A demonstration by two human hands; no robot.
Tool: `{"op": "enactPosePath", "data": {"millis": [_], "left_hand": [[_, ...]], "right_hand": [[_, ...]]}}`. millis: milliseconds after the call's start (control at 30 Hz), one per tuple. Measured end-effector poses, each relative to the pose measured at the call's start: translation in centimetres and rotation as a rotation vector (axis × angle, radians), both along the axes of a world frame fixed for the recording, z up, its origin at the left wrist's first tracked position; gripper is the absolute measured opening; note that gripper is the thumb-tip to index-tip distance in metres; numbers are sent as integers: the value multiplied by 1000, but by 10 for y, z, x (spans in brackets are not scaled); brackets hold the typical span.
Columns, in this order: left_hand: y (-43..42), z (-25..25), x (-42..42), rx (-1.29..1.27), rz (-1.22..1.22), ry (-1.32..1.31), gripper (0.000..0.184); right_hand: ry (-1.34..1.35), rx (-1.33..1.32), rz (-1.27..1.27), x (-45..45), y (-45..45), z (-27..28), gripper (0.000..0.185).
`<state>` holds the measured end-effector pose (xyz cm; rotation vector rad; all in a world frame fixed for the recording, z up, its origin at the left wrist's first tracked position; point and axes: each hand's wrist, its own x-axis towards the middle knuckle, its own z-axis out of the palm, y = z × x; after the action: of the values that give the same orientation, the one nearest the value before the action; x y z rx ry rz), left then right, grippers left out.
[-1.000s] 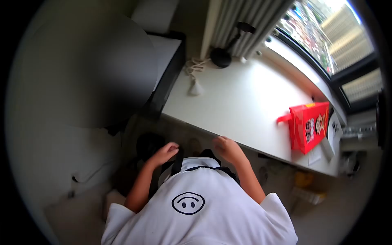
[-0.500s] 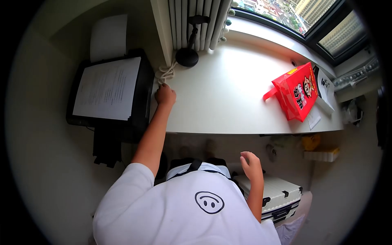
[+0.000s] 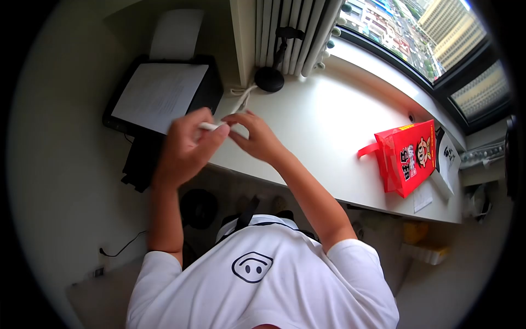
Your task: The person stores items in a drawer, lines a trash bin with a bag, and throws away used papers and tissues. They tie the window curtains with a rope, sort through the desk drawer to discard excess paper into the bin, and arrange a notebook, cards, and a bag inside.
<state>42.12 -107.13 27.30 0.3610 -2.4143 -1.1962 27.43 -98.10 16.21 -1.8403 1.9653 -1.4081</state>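
Observation:
My left hand (image 3: 189,143) is raised near the desk's left end, its fingers closed round a white cord or tassel (image 3: 208,126). Close beside it, my right hand (image 3: 253,136) pinches with thumb and fingers at the same cord; the fingertips of both hands nearly meet. From there a loose cream cord (image 3: 241,98) runs back over the white desk (image 3: 323,131) toward the base of a black stand (image 3: 269,79). What exactly lies between the right fingertips is too small to make out.
A black printer (image 3: 210,88) with printed paper (image 3: 159,93) stands left of the desk. A red bag (image 3: 408,156) leans by a white box (image 3: 448,164) at the right. Behind are a curtain (image 3: 296,38) and a window (image 3: 433,33).
My left hand has come back from the desk's left edge with the white cord in it. My right hand has moved up and left to meet it. The view has turned slightly.

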Motion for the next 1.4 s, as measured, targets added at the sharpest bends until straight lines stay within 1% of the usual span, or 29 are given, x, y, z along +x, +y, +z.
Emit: {"op": "enactPosePath", "data": {"millis": [67, 100, 167, 200, 233, 300, 333, 467, 533, 567, 600, 633, 667, 733, 767, 800, 833, 867, 900, 933, 967, 1000, 1033, 1133, 1167, 1233, 1300, 1367, 1400], "left_hand": [[1, 22, 17, -31, 160, 41, 29], [0, 27, 23, -58, 268, 53, 30], [-9, 27, 33, -85, 336, 146, 31], [-13, 27, 38, -112, 388, 241, 32], [-15, 31, 46, -118, 395, 240, 32], [-15, 40, 62, -111, 546, 352, 32], [-15, 43, 69, -95, 607, 386, 31], [-36, 46, 122, -15, 807, 674, 25], [-35, 57, 143, -57, 970, 813, 25], [-39, 56, 161, -134, 986, 869, 24], [-42, 61, 171, -175, 1031, 965, 24], [-46, 62, 188, -173, 1025, 969, 24], [-52, 61, 208, -208, 1063, 966, 25], [-61, 60, 231, -242, 1098, 962, 26], [-66, 60, 236, -216, 1166, 985, 27], [-71, 60, 242, -190, 1231, 1008, 28], [-77, 58, 247, -185, 1222, 1011, 28], [-84, 54, 251, -222, 1277, 962, 29], [-93, 51, 253, -257, 1329, 911, 29], [-102, 48, 253, -247, 1313, 917, 29], [-112, 45, 253, -276, 1350, 801, 29], [-123, 41, 252, -306, 1383, 684, 29], [-138, 35, 254, -296, 1369, 692, 29], [-172, 23, 249, -139, 1107, 523, 30], [-177, 22, 237, -137, 1098, 521, 30], [-181, 19, 209, -89, 1070, 542, 32], [-201, 10, 208, -104, 1105, 504, 30], [-217, 1, 213, -118, 1142, 468, 29], [-221, -4, 218, -105, 1258, 493, 29]], "right_hand": [[-601, 220, 105, -8, -20, -8, 26], [-599, 222, 118, -10, -25, -7, 26], [-216, 44, -17, -9, -34, -3, 9], [-145, 76, -136, -7, -38, -7, 9], [-146, 72, -129, -9, -42, -16, 9], [131, -16, -317, -16, -51, -44, 14], [125, 90, -325, -22, -53, -57, 17], [172, 190, -396, -47, -46, -102, 15], [96, 366, -340, -55, -37, -109, 17], [96, 364, -341, -58, -34, -109, 17], [-84, 389, -260, -60, -31, -103, 17], [-263, 411, -178, -63, -27, -100, 18], [-530, 201, -95, -66, -23, -107, 18], [-477, 194, -312, -83, -7, -84, 19], [-567, 47, -369, -99, -3, -87, 23], [-700, 41, -355, -106, 10, -61, 26], [-704, -32, -386, -121, 21, -53, 32], [-576, 21, -454, -133, 38, -35, 32], [-360, -109, -441, -147, 50, -28, 32], [-242, -42, -431, -154, 68, -10, 31], [-263, 12, -436, -156, 85, 5, 31], [-172, 70, -459, -161, 102, 17, 30], [-82, 129, -480, -167, 118, 26, 30], [-47, 68, -571, -184, 153, 38, 28], [16, 77, -610, -190, 161, 41, 29], [-82, 17, -597, -196, 164, 40, 30], [-63, 30, -620, -198, 164, 36, 31], [96, -339, -813, -207, 169, 26, 30], [63, -516, -883, -218, 181, 21, 30]]}}
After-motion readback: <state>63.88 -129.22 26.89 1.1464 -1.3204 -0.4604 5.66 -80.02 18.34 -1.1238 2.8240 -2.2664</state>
